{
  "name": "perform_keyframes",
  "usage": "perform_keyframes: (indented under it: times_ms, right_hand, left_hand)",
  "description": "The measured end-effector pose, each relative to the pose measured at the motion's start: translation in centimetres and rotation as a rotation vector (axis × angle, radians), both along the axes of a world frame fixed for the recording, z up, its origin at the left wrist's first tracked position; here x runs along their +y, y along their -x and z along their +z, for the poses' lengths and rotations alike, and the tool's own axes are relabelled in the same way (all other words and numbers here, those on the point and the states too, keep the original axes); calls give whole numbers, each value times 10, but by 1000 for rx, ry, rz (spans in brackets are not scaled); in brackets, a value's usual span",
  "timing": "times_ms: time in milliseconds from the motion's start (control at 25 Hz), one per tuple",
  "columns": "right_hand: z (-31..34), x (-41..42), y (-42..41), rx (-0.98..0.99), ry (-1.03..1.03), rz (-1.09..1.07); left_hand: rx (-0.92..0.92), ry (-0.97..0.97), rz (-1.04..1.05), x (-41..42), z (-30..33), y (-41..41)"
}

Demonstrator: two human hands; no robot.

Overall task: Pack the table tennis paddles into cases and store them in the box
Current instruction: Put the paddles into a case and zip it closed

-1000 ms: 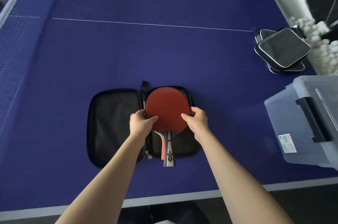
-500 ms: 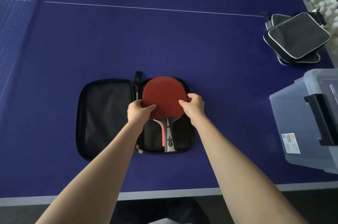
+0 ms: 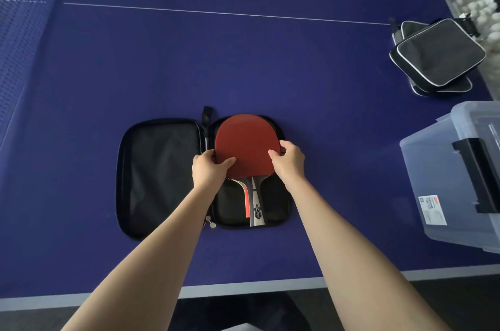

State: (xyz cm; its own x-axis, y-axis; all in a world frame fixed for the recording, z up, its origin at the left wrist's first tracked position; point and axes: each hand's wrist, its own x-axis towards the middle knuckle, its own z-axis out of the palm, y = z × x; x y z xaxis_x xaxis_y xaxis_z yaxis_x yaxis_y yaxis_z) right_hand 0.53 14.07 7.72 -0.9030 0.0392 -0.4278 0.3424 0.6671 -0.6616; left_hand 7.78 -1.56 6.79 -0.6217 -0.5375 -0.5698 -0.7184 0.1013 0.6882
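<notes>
An open black case (image 3: 205,176) lies flat on the blue table (image 3: 243,65), unzipped like a book, and serves as the landmark here. Its left half shows bare dark lining; in its right half sits a red-faced paddle (image 3: 243,141), blade toward the far end of the case and handle (image 3: 255,203) pointing to the near edge, the butt just reaching the case's rim.

The left hand (image 3: 208,171) grips the blade's left lower edge, over the case's spine, thumb lying on the red rubber and fingers curled under the rim. The right hand (image 3: 288,161) pinches the blade's right edge, thumb on top, fingers wrapped round the side by the case's right wall. The blade thus sits between the two hands, with most of the red face beyond the thumbs and the handle nearer than both wrists.

Well to the right of the case and farther off, a stack of closed black cases (image 3: 438,56) with white piping rests near the table's edge. To the right, a clear plastic box (image 3: 438,182) with a black latch stands on the table.
</notes>
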Motion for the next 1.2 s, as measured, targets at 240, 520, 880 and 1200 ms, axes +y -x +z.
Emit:
perform_keyframes:
  times_ms: [240,520,880,1200]
  right_hand:
    - [-1,2,-4,11,-27,12]
    - [3,12,-16,71,43,-93]
    - [9,20,-76,117,140,-232]
    - [52,-43,-92,212,226,75]
  left_hand:
    - [7,15,-177,-13,0,-11]
    - [105,241,-24,-53,11,-40]
    - [-102,211,250,-125,-7,-144]
    - [432,-253,272,-112,56,-161]
